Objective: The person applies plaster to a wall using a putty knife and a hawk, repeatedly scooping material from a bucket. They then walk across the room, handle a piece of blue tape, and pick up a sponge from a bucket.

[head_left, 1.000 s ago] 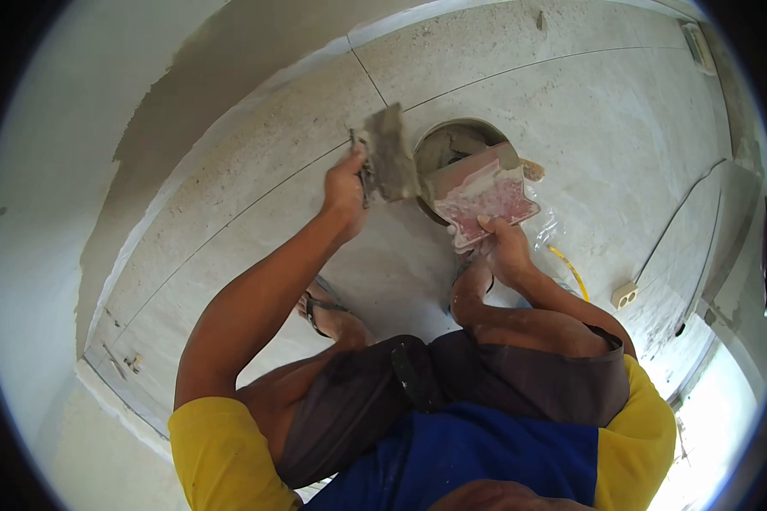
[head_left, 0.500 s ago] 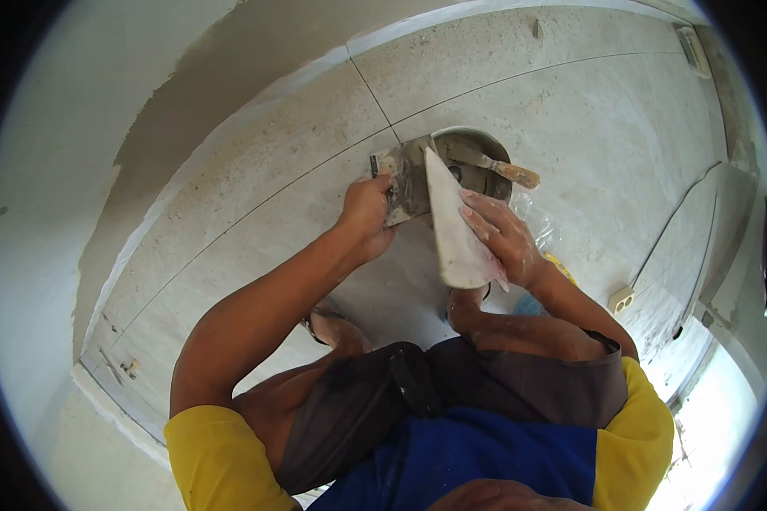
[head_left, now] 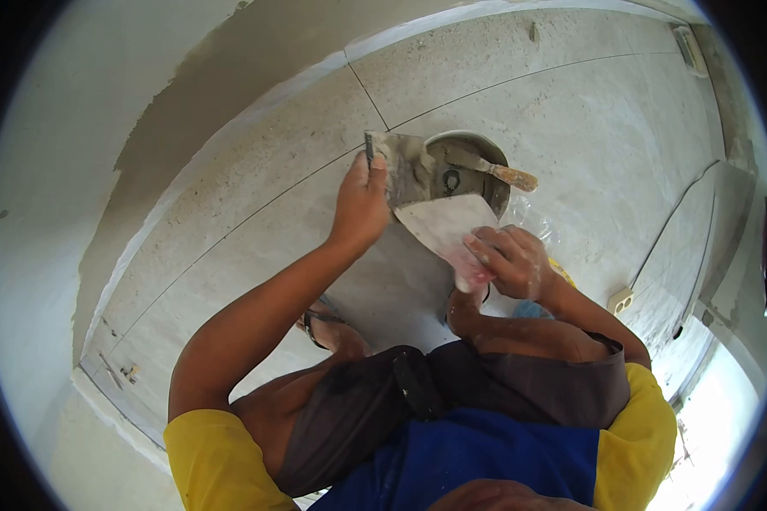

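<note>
My left hand (head_left: 363, 198) is closed on a flat metal trowel (head_left: 405, 175) smeared with grey paste, its blade reaching to the bucket's left rim. In my right hand (head_left: 511, 260) is a pale, roughly triangular plate (head_left: 452, 223) with a pinkish patch near the fingers. The plate's wide edge lies at the near side of the bucket, close to the trowel's lower corner. Inside the round bucket (head_left: 504, 204) there is grey paste, and a putty knife (head_left: 515, 177) with a worn wooden handle rests across its right rim.
Tiled floor (head_left: 315, 162) with crumbs runs along a wall (head_left: 170, 111) with a darker plastered band. Clear plastic (head_left: 533, 223) lies right of the bucket. A socket plate (head_left: 620, 300) and cable are farther right. Another tool (head_left: 691, 51) lies at the upper right.
The pale plate has swung from upright to its wide edge facing the bucket, and my right hand has moved slightly nearer my body. My left hand and the trowel have shifted a little left.
</note>
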Available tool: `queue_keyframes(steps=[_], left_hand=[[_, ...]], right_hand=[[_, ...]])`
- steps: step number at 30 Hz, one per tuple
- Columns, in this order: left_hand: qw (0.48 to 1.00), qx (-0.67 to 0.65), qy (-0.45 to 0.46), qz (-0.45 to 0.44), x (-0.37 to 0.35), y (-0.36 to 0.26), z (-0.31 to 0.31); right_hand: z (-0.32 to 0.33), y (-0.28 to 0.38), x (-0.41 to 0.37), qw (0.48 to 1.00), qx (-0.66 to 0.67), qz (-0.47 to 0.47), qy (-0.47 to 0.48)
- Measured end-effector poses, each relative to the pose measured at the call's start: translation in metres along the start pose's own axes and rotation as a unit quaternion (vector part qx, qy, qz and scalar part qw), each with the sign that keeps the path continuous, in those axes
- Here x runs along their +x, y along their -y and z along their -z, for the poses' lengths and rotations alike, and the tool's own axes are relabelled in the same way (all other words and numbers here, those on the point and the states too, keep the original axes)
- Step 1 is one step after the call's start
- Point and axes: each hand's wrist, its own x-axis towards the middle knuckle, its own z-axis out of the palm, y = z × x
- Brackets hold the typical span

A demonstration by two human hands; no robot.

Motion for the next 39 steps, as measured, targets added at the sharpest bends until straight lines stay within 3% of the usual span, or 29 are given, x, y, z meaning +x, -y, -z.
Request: queue_keyframes(steps=[4,7,10,12,13,15,17,19,20,22,24,25,27,29,33,39], left_hand=[[0.999,0.017,0.036,-0.017,-0.004,0.0,-0.002],[0.993,0.032,0.109,0.034,-0.015,-0.002,0.004],[0.982,0.101,0.16,-0.014,-0.02,-0.006,0.016],[0.986,0.135,0.082,0.05,-0.02,-0.016,0.027],[0.986,0.136,0.083,0.049,-0.016,-0.014,0.032],[0.994,0.113,0.0,0.001,-0.006,-0.008,0.042],[0.996,0.089,-0.012,-0.005,0.002,0.002,0.045],[0.998,0.063,-0.026,-0.013,0.006,0.009,0.047],[0.998,0.048,-0.006,0.031,0.007,0.006,0.047],[0.997,0.033,0.014,0.075,0.01,0.007,0.043],[0.962,-0.162,0.043,0.214,0.015,0.013,0.037],[0.962,-0.162,0.044,0.214,0.017,0.016,0.033],[0.874,-0.378,0.085,0.294,0.021,0.018,0.026],[0.859,-0.401,0.109,0.299,0.028,0.024,0.017],[0.818,-0.464,0.163,0.299,0.031,0.027,0.004],[0.836,-0.393,0.163,0.347,0.029,0.03,0.002]], right_hand=[[-0.012,0.008,-0.001,0.999,0.023,-0.047,-0.001],[-0.016,0.005,0.001,0.992,0.061,-0.113,-0.011],[-0.015,-0.007,0.007,0.977,0.112,-0.176,-0.037],[-0.01,-0.01,0.01,0.97,0.135,-0.197,-0.054],[-0.007,-0.011,0.012,0.96,0.173,-0.211,-0.061],[-0.003,-0.012,0.015,0.949,0.212,-0.224,-0.068],[0.001,-0.014,0.017,0.917,0.216,-0.331,-0.053],[0.005,-0.02,0.021,0.919,0.202,-0.338,-0.035],[0.006,-0.023,0.023,0.919,0.188,-0.347,-0.018],[0.013,-0.025,0.033,0.917,0.19,-0.352,-0.008],[0.021,-0.026,0.042,0.914,0.192,-0.358,0.001],[0.025,-0.026,0.047,0.935,0.156,-0.319,0.012],[0.032,-0.027,0.059,0.953,0.12,-0.278,0.023],[0.034,-0.026,0.073,0.946,0.095,-0.28,0.13],[0.003,-0.033,0.086,0.941,0.103,-0.273,0.173],[-0.017,-0.041,0.078,0.937,0.125,-0.171,0.276]])
